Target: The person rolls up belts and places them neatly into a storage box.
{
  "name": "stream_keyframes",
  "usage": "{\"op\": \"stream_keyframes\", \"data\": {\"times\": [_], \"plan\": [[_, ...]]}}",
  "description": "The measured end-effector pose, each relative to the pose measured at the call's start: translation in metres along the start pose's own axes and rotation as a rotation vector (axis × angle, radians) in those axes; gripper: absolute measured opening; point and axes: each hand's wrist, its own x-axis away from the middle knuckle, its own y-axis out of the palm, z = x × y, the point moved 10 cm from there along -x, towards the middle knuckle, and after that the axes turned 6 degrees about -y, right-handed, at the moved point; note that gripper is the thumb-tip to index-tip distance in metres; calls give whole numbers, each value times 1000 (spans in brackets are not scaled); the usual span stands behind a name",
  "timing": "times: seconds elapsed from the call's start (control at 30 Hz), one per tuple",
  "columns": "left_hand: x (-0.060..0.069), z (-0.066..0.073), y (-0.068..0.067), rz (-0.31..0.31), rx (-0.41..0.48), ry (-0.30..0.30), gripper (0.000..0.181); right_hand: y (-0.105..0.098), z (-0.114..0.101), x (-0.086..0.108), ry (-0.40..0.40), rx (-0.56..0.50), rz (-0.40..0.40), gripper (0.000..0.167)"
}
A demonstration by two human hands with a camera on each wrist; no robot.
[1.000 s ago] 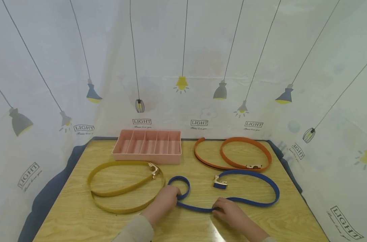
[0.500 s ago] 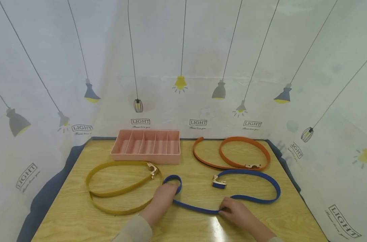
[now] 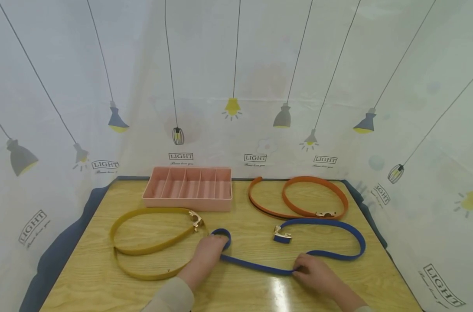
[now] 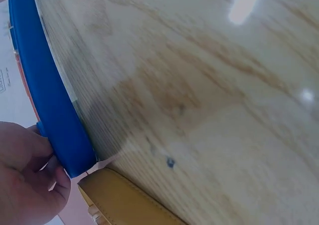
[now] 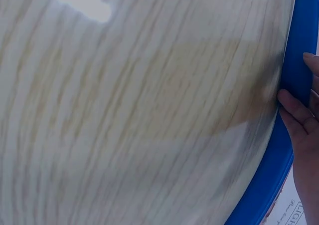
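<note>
Right hand (image 3: 316, 274), grip pinching blue belt (image 3: 256, 265) mid-strap; left hand (image 3: 208, 252), grip pinching its coiled end. Blue belt: on tabletop (image 3: 236, 294), gold-coloured buckle (image 3: 282, 236) farther back. Yellow belt (image 3: 158, 210): looped, left. Orange belt (image 3: 316, 179): looped, behind blue. Pink five-compartment tray (image 3: 187, 203): behind yellow.

A wood-grained tabletop (image 3: 236, 290), smooth and glossy, throws back a white glare at the bottom of the frame. Across the lower middle, a blue belt (image 3: 256, 265) looks like smooth leather or plastic with a soft sheen. At lower left, the yellow belt (image 3: 154, 210) looks leathery too; the left wrist view shows me stitching along its edge. The orange belt (image 3: 315, 178), right of centre, appears smooth and fairly matt. A pink tray (image 3: 187, 203), left of centre, is smooth plastic. Behind, a white sheet (image 3: 205, 65) is creased, faintly shiny. The sleeve (image 3: 174, 297) at bottom is matt cloth.
</note>
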Motion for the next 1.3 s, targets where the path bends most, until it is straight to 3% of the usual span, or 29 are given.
{"op": "stream_keyframes", "data": {"times": [0.17, 0.3, 0.43, 0.57, 0.73, 0.93, 1.17, 1.3], "plan": [[-2, -1, 3, -18, 2, -18, 24, -6, 1, 2, -23, -34, -1, 12], [-2, -7, 4, -37, 34, -74, 30, -8, -2, 3, -42, -61, -19, 12], [-1, -11, 3, -59, 61, -116, 30, -12, 3, 5, 6, -67, -36, 10], [-1, -8, 1, -53, 72, -100, 26, -18, 10, 6, 52, -38, -23, 10], [-1, -2, 3, -62, 121, -49, 33, -24, 18, 3, 73, -23, 7, 9], [4, 9, 4, -77, 185, 105, 30, -23, 36, -3, 186, -19, -11, 6], [15, 12, 4, -180, 290, 241, 30, -26, 46, -8, 220, 3, 17, 7], [17, 11, 5, -219, 326, 251, 18, -26, 48, -10, 230, 10, 31, 7]]}}
